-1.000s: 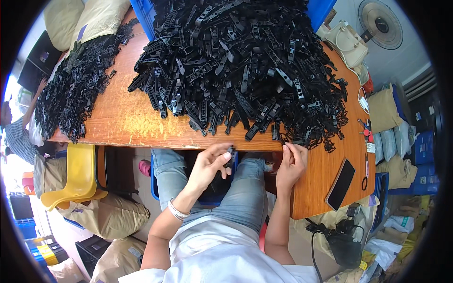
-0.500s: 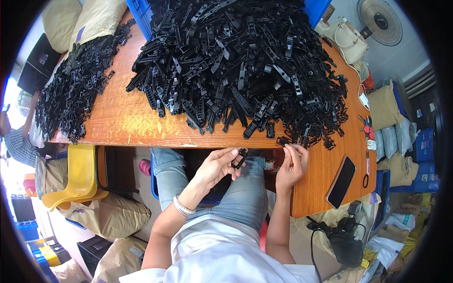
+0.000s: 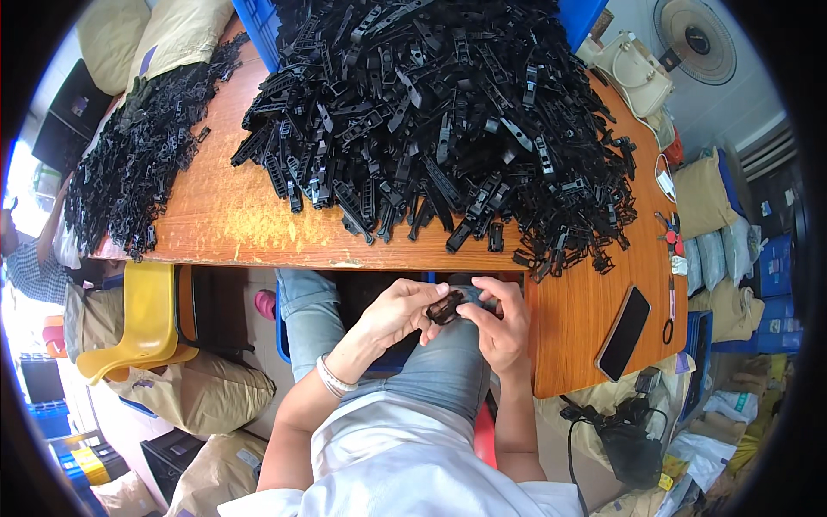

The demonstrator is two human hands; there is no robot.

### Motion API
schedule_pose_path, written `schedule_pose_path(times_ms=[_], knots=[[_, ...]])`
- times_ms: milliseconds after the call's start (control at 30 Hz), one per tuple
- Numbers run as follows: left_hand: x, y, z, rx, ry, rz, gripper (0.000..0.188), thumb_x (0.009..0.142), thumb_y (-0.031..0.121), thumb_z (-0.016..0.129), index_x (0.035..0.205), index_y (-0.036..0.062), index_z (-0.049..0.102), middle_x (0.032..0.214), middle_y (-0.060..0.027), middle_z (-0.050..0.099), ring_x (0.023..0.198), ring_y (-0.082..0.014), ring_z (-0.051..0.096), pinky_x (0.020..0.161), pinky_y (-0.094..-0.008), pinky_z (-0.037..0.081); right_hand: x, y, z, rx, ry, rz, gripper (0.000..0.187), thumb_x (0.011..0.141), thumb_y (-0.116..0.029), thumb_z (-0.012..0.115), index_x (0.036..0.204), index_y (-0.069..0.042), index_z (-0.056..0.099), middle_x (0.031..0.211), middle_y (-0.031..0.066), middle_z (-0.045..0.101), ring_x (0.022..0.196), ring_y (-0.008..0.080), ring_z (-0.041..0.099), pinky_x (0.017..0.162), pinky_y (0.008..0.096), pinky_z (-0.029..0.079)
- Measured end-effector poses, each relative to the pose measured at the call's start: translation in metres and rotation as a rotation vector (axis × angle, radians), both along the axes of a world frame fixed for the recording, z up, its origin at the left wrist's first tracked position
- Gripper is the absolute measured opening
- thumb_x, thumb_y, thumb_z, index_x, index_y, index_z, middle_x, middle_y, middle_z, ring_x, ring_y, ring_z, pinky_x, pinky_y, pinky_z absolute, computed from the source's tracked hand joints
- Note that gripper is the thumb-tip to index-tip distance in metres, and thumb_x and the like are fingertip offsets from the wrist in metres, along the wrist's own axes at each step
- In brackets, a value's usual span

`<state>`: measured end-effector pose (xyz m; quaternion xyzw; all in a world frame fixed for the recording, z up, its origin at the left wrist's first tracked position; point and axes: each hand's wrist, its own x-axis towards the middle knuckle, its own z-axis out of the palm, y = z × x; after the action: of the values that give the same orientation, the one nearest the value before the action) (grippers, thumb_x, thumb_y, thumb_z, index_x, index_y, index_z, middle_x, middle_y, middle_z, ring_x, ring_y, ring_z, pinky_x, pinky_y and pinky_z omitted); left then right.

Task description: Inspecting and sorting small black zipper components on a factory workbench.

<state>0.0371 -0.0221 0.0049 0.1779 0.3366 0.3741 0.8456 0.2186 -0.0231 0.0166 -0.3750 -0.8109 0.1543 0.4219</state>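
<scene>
Over my lap, just in front of the table edge, my left hand [image 3: 403,312] grips a small black plastic part [image 3: 444,308] between thumb and fingers. The part has an open frame shape; the fingers hide some of it. My right hand [image 3: 502,326] meets it from the right, its thumb against the part and its fingers bent. Whether a smaller piece is also in the right fingers cannot be made out. Beyond both hands, a large heap of black plastic parts [image 3: 405,129] spills from a blue crate [image 3: 257,33] onto the wooden table [image 3: 258,215].
Another heap of small black parts [image 3: 142,164] covers the table's left side. On the right lie a phone [image 3: 623,334], red-handled pliers [image 3: 670,233] and scissors [image 3: 668,310]. A yellow chair [image 3: 142,319] stands at left, beside a large sack [image 3: 202,392]. Another person's arm [image 3: 57,211] shows far left.
My right hand has left the edge of the heap and come down and left to the part in my left hand. The left hand has shifted slightly down, turning the part.
</scene>
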Motion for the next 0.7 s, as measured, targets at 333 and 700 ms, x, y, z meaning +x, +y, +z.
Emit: schedule_pose_path(times_ms=[333, 700], knots=[[-0.001, -0.004, 0.001, 0.018, -0.035, -0.026, 0.028, 0.092, 0.016, 0.049, 0.104, -0.0092, 0.053, 0.070, -0.0111, 0.057, 0.046, -0.0167, 0.055, 0.040, -0.0245, 0.046, -0.002, 0.002, 0.009, -0.043, -0.175, 0.068, 0.024, 0.065, 0.004, 0.063, 0.087, -0.005, 0.064, 0.108, 0.0099, 0.056, 0.078, 0.0233, 0.054, 0.066, 0.0323, 0.046], [0.017, 0.052, 0.026, 0.832, 0.876, 0.313, 0.006, 0.081, 0.004, 0.060, 0.086, -0.0002, 0.058, 0.076, -0.0092, 0.059, 0.064, -0.0173, 0.061, 0.055, -0.0279, 0.047, -0.004, -0.015, 0.012, -0.197, 0.369, -0.290, 0.012, 0.081, 0.002, 0.057, 0.090, 0.010, 0.059, 0.098, 0.0127, 0.058, 0.079, 0.0176, 0.055, 0.066, 0.0250, 0.045]])
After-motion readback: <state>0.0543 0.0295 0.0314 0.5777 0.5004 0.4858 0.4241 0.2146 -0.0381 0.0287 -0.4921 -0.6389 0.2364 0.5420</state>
